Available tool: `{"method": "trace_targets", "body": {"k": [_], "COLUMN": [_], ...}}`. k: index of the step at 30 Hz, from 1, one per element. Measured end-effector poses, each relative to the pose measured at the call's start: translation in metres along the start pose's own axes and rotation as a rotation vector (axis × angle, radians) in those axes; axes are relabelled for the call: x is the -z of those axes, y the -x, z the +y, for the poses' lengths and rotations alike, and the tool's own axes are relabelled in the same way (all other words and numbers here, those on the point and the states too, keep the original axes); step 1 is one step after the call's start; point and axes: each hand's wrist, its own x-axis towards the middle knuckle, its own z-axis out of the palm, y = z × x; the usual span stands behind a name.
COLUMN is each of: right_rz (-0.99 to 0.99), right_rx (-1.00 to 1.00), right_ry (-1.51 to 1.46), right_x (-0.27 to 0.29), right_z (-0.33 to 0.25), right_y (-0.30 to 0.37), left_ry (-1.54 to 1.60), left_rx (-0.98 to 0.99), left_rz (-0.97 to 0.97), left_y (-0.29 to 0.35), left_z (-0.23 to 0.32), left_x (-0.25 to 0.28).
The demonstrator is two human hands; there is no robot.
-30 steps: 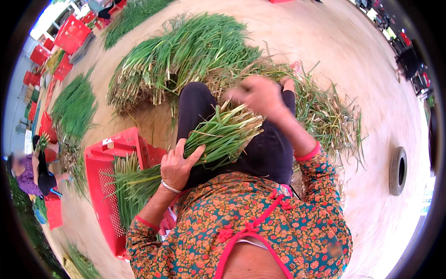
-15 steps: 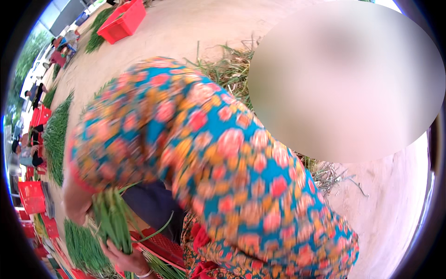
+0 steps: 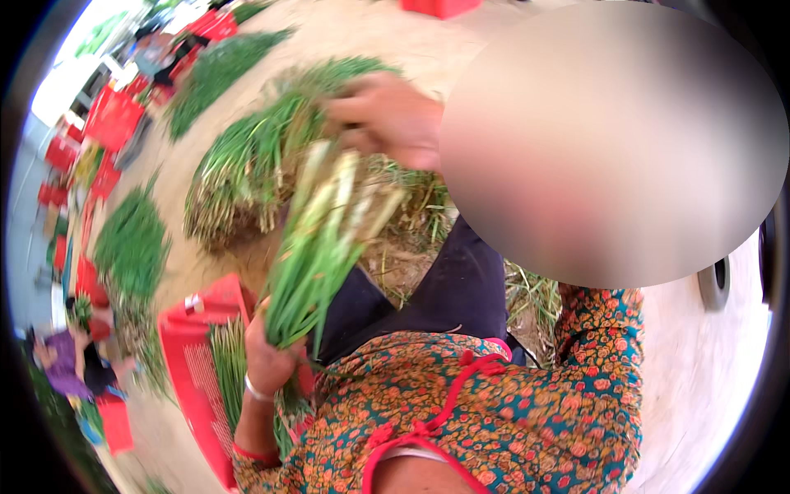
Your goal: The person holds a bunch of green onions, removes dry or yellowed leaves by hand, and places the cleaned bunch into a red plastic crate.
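Note:
My left hand (image 3: 273,350), with a white bangle at its wrist, is closed round the leafy part of a bunch of green onions (image 3: 309,272). The bunch tilts up and away over my lap, pale stem ends uppermost. Just past those ends is my right hand (image 3: 387,119), fingers bent and smeared by motion; whether it grips anything is unclear. Behind the bunch lies a large pile of green onions (image 3: 247,152) on the ground, roots toward me. A red plastic crate (image 3: 185,354) by my left forearm holds more green onions (image 3: 230,362).
Dry leaf scraps (image 3: 531,305) litter the ground by my legs. More heaps of green onions (image 3: 132,247) lie to the left, among red crates (image 3: 113,118). Other people sit at the far left, one in purple (image 3: 62,362). A blurred oval hides the upper right.
My right arm has swung back from across my body, and its hand is now beyond the stem ends. The bunch has moved from above the crate to over my lap, still in my left hand.

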Motion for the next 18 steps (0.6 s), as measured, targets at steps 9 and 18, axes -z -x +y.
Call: {"method": "trace_targets", "body": {"k": [9, 18], "right_rz": [0.286, 1.222], "right_rx": [-0.068, 0.317], "right_ry": [-0.571, 0.515], "right_x": [0.080, 0.229], "right_z": [0.076, 0.063], "right_y": [0.020, 0.023], "left_ry": [0.660, 0.533], "left_rx": [0.180, 0.291], "left_rz": [-0.281, -0.121], "left_y": [-0.022, -0.008], "left_z": [-0.016, -0.028], "left_x": [-0.031, -0.024]}}
